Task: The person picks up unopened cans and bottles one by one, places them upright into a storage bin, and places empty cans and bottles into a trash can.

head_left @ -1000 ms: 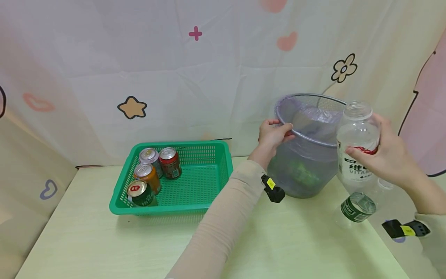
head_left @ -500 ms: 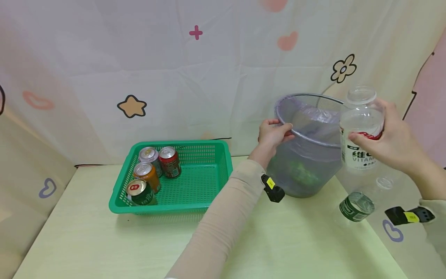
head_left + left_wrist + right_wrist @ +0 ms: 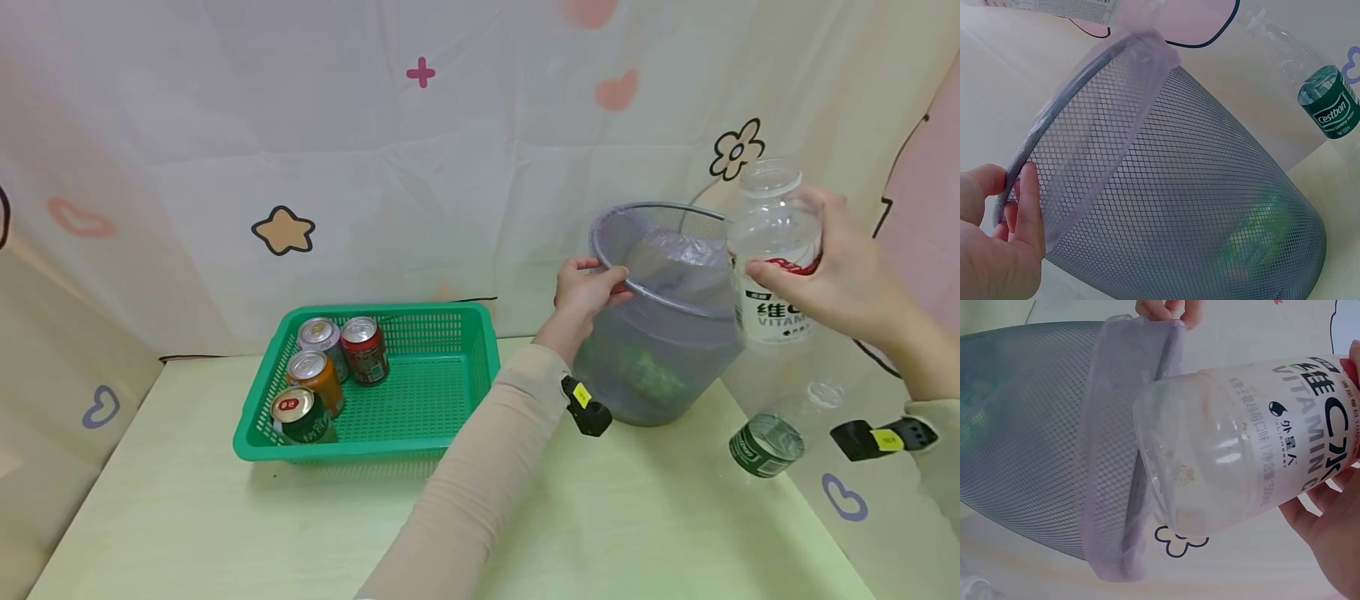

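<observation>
My left hand (image 3: 587, 292) pinches the rim of a grey mesh wastebasket (image 3: 645, 367) between thumb and fingers. A thin purple bag (image 3: 1094, 462) lines it and folds over the rim; something green shows through the mesh near the bottom. My right hand (image 3: 855, 275) grips a clear plastic bottle (image 3: 776, 233) with a white and red "Vitamin C" label. The bottle has no cap and stands upright in the air at the basket's right side. In the right wrist view its base overlaps the basket rim. Below it on the table is a clear water bottle (image 3: 767, 446) with a green label.
A green plastic basket (image 3: 435, 454) on the left holds several drink cans, among them a red can (image 3: 366, 352) and an orange can (image 3: 318, 379). A patterned curtain (image 3: 450, 167) hangs behind the pale table (image 3: 615, 517), whose right edge runs beside the water bottle.
My right hand has lifted the Vitamin C bottle higher, from beside the basket to around rim height and above. My left hand keeps its pinch on the rim.
</observation>
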A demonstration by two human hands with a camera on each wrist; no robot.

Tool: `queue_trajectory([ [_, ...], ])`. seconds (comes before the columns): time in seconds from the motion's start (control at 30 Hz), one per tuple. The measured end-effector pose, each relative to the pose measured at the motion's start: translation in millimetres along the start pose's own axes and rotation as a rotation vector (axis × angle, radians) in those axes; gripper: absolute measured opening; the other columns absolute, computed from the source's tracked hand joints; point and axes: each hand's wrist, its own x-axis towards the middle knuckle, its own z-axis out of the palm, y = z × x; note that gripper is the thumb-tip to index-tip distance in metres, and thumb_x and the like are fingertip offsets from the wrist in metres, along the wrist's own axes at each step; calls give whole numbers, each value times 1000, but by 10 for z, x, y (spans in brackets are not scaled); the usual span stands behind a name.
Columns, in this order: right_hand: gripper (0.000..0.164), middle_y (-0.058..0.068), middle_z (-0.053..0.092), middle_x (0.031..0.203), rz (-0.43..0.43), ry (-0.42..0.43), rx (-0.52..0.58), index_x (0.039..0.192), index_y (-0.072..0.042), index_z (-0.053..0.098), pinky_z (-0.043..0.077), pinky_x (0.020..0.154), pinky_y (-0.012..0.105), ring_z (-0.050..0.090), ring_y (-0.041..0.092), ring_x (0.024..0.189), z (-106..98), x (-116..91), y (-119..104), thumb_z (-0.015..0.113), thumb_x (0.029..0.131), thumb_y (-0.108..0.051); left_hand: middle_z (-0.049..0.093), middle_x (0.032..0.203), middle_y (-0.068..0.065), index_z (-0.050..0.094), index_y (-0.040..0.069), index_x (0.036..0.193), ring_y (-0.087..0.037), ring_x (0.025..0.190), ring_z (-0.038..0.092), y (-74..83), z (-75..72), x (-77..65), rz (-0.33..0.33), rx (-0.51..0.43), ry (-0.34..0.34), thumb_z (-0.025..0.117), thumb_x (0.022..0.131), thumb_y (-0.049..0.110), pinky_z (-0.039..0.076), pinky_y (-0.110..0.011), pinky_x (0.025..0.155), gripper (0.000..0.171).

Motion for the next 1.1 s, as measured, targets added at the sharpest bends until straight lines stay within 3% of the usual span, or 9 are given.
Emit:
queue_trajectory([
  [0.2, 86, 28, 41, 119, 31, -24, -14, 144, -19, 13, 36, 53, 10, 39, -6, 74, -65, 61, -21, 70, 80, -16, 64, 76, -10, 48, 11, 96, -15, 60, 64, -2, 0, 5, -5, -5, 0, 72, 77, 3, 56, -28, 58, 32],
  [0.43, 84, 29, 43, 116, 28, 12, -40, 143, -16, 16, 33, 53, 7, 38, -8, 71, -145, 134, -70, 70, 79, -18, 64, 76, -10, 48, 10, 96, -15, 58, 63, -5, 7, 9, -6, -20, -2, 72, 76, 2, 56, -28, 57, 32],
  [0.6, 83, 27, 42, 117, 27, 15, -39, 143, -21, 17, 34, 52, 7, 39, -7, 70, -186, 201, -100, 70, 79, -18, 64, 77, -10, 48, 11, 97, -15, 58, 63, 1, 1, 8, -9, -16, -6, 71, 77, 2, 56, -28, 58, 32],
  [0.77, 83, 25, 38, 124, 21, -4, -26, 142, -27, 16, 34, 53, 9, 43, 5, 79, -184, 304, -125, 69, 80, -19, 64, 76, -10, 48, 11, 97, -15, 58, 63, 6, -13, 3, -9, -15, -10, 71, 77, 3, 56, -28, 58, 32],
  [0.83, 82, 27, 37, 125, 25, -19, -23, 142, -29, 15, 42, 56, 19, 49, 19, 88, -182, 350, -133, 68, 81, -21, 64, 77, -10, 48, 11, 97, -15, 58, 63, 8, -17, 1, -5, -16, -14, 71, 77, 3, 56, -28, 58, 32],
  [0.9, 82, 28, 37, 126, 33, -33, -32, 143, -30, 13, 48, 60, 36, 49, 36, 93, -178, 394, -142, 67, 81, -23, 63, 78, -9, 48, 11, 97, -15, 60, 64, 10, -20, -3, 0, -16, -18, 71, 77, 3, 56, -28, 59, 32],
  [1.0, 83, 32, 38, 124, 46, -61, -36, 143, -31, 9, 42, 64, 64, 45, 51, 96, -176, 447, -142, 65, 83, -26, 62, 81, -9, 48, 10, 98, -16, 62, 64, 12, -19, -10, 6, -13, -22, 71, 78, 2, 56, -28, 59, 31],
  [1.1, 82, 33, 39, 124, 65, -74, -52, 144, -30, 7, 40, 68, 65, 45, 51, 98, -175, 506, -138, 64, 84, -29, 61, 81, -9, 48, 10, 98, -16, 62, 64, 12, -14, -15, 6, -9, -19, 70, 78, 2, 56, -27, 59, 31],
])
